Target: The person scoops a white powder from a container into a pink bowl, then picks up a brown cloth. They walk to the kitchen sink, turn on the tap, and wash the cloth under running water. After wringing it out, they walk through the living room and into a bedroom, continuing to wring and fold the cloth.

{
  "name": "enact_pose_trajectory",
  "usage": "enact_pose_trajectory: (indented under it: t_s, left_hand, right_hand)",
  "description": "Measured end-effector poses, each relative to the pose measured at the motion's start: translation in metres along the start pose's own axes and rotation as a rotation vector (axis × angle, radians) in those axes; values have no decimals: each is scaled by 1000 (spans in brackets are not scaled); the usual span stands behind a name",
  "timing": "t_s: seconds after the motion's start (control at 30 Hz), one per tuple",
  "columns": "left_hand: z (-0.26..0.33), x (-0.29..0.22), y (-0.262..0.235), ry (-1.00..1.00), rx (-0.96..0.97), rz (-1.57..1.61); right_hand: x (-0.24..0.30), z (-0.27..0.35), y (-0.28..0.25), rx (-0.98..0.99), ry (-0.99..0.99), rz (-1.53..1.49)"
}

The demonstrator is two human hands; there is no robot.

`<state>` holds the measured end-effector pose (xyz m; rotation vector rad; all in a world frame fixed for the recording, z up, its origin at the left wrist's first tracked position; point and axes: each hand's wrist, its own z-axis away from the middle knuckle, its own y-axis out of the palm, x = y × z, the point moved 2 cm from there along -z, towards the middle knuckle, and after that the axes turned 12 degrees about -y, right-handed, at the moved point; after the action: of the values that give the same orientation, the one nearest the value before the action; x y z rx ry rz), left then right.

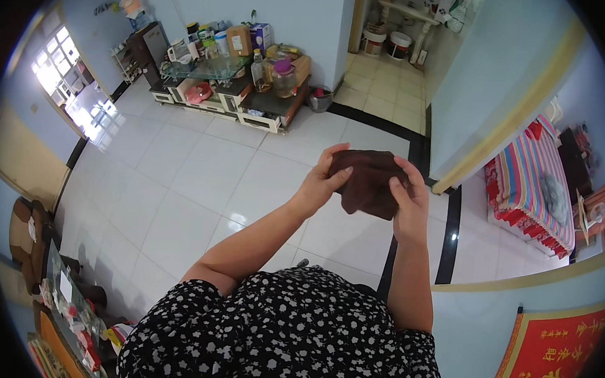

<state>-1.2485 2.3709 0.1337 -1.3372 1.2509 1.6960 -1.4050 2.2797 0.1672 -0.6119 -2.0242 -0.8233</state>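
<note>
A dark brown cloth, folded or bunched, hangs in the air in front of me between both hands. My left hand pinches its left edge, thumb on the near face and fingers behind. At the right edge my right hand grips it the same way, its thumb pressed on the near side. A loose flap of the cloth droops below the middle. Parts of the fingers are hidden behind the fabric.
Ahead stands a low TV cabinet crowded with jars and boxes, a small bin beside it. A striped bed shows through the right doorway. A cluttered glass table is at lower left. Pale tiles cover the floor.
</note>
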Motion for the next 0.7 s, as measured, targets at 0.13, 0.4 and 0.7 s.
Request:
enact_pose_trajectory:
  t_s: [0.13,0.4,0.7]
  left_hand:
    - [-9,-6,-7,-65,-22,208]
    - [-13,-11,-4,-189,-57,416]
    - [-7,-41,6,-98,57,245]
  right_hand:
    - [2,2,-3,-65,20,65]
    - [-15,5,-8,12,63,67]
    - [-46,10,-9,76,297,50]
